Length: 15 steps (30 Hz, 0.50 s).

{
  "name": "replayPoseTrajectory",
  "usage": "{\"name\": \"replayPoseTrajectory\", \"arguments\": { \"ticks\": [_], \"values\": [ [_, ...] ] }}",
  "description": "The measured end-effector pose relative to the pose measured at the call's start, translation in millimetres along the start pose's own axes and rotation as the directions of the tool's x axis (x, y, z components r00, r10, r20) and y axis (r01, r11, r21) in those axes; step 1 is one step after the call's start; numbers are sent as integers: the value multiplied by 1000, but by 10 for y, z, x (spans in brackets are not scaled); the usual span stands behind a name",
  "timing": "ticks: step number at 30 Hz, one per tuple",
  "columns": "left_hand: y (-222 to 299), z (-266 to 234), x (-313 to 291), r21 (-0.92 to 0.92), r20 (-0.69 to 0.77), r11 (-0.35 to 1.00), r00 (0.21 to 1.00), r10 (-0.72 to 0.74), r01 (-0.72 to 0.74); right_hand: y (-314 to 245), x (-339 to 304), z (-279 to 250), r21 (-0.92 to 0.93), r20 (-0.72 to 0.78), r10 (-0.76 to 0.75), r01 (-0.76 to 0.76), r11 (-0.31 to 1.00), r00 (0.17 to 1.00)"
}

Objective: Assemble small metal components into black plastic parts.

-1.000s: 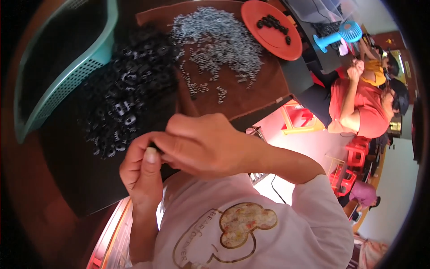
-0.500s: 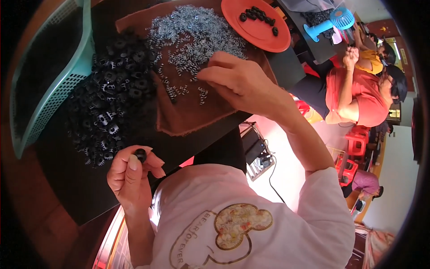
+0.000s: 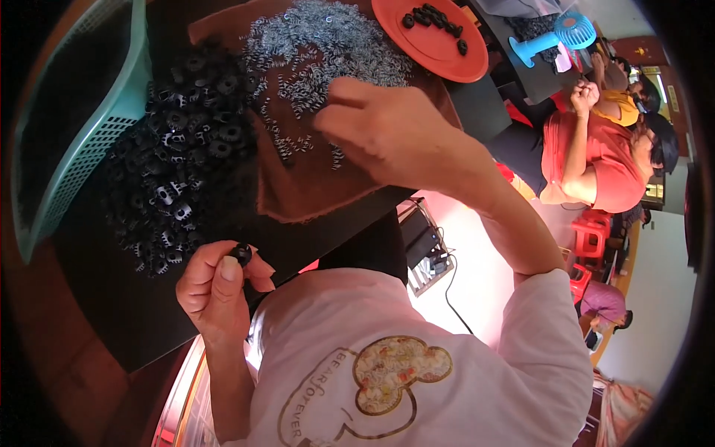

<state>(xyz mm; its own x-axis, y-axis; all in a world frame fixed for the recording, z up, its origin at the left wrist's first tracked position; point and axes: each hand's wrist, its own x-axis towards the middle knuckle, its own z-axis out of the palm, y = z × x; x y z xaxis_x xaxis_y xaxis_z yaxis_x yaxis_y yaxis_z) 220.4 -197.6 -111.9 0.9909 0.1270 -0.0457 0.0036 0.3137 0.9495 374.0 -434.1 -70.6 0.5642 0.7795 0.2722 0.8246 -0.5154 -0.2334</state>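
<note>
My left hand (image 3: 216, 298) is closed near the table's front edge, pinching a small round black plastic part (image 3: 242, 254) between thumb and fingers. Just beyond it lies a heap of similar black toothed plastic parts (image 3: 171, 167). Over a brown cloth (image 3: 298, 197), my right hand (image 3: 398, 134) hangs with its fingers pressed together. Whatever those fingertips hold, if anything, is too small to make out. Many tiny silvery coil springs (image 3: 320, 41) are spread across the cloth beyond and to the left of that hand.
A green perforated plastic basket (image 3: 112, 141) leans at the left beside the heap. At the far right of the cloth, an orange plate (image 3: 424, 58) bears several black pieces. A blue fan (image 3: 572, 31) stands on another table, where people sit. Red stools (image 3: 590, 237) are to the right.
My right hand has shifted slightly left over the cloth. The black part in my left hand has turned, so its round opening no longer faces me as before.
</note>
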Motion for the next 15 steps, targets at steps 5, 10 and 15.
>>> {"name": "replayPoseTrajectory", "arguments": {
  "ticks": [5,10,15],
  "values": [
    [-17,-17,-2,-16,-22,1000,1000,17,-17,-111,125,116,-21,133,25,-22,1000,991],
    [-8,-9,-5,-12,-23,1000,1000,6,-6,-46,108,72,37,75,38,-41,998,996],
    [5,-22,-14,-11,-11,1000,1000,15,-15,-10,123,80,240,-32,60,-51,969,998]
  ]
}}
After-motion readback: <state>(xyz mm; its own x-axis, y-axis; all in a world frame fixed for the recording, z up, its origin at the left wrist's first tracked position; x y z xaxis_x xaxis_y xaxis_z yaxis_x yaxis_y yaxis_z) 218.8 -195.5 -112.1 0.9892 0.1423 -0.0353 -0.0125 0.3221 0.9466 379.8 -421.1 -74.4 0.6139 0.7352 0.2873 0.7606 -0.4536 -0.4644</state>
